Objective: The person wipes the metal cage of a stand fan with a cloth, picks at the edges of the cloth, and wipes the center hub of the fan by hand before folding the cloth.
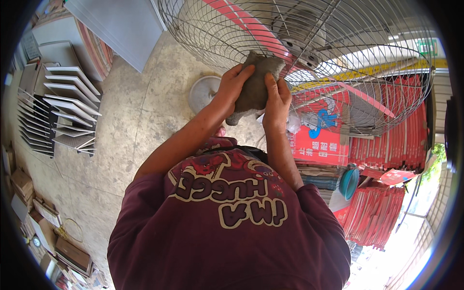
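Observation:
A grey, damp-looking cloth [256,89] is stretched between my two hands in front of a large wire-caged fan [309,63]. My left hand [231,90] is closed on its left edge, thumb lying over the front. On the other edge my right hand [277,101] grips it the same way, thumb up. The cloth's top corners stick out above my fingers and a crumpled end hangs below my left hand. Its upper part overlaps the cage in view; whether it touches the wires I cannot tell. The fan has pink-red blades.
A round pale bucket or basin [203,92] stands on the concrete floor [140,125] beyond my left forearm. Tile racks [72,108] stand at the left. Stacks of red cartons [372,212] fill the right, with a teal basin [349,183] among them. Boxes [72,253] lie lower left.

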Tool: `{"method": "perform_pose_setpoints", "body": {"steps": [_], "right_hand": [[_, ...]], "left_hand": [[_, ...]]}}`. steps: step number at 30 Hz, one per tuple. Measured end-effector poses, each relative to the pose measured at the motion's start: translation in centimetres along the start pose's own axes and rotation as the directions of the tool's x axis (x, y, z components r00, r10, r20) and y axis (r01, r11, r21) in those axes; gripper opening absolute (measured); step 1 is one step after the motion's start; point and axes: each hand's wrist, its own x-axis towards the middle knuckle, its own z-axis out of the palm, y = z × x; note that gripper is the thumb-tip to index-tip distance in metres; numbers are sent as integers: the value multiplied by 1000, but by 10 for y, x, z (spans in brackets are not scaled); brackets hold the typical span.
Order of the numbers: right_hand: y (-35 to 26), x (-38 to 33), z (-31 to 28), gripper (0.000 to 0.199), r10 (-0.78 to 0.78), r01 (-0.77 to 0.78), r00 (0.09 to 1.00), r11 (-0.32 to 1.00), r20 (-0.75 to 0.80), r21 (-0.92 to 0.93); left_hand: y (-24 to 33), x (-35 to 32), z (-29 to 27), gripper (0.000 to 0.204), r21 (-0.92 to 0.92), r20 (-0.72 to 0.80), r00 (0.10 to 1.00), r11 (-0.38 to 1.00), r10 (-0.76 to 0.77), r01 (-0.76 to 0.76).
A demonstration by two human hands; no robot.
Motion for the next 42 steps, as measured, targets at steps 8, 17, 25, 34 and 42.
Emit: {"method": "perform_pose_setpoints", "body": {"steps": [8, 17, 25, 34, 42], "right_hand": [[33, 15, -7, 22, 79, -71, 994, 993, 78, -98], [32, -8, -10, 16, 13, -3, 997, 989, 71, -147], [-2, -1, 0, 19, -96, 104, 992, 990, 82, -95], [28, 9, 7, 20, 50, -41, 991, 997, 120, -73], [-3, -6, 9, 20, -76, 85, 991, 994, 114, -75]], "left_hand": [[-17, 10, -28, 28, -76, -45, 991, 989, -129, 126], [-27, -5, -32, 27, -104, 22, 991, 986, -130, 131], [1, -2, -4, 23, -122, 86, 994, 991, 62, -51], [-16, 3, -35, 27, -142, -76, 991, 985, -109, 98], [1, -8, -15, 22, -132, 35, 999, 991, 33, -28]]}}
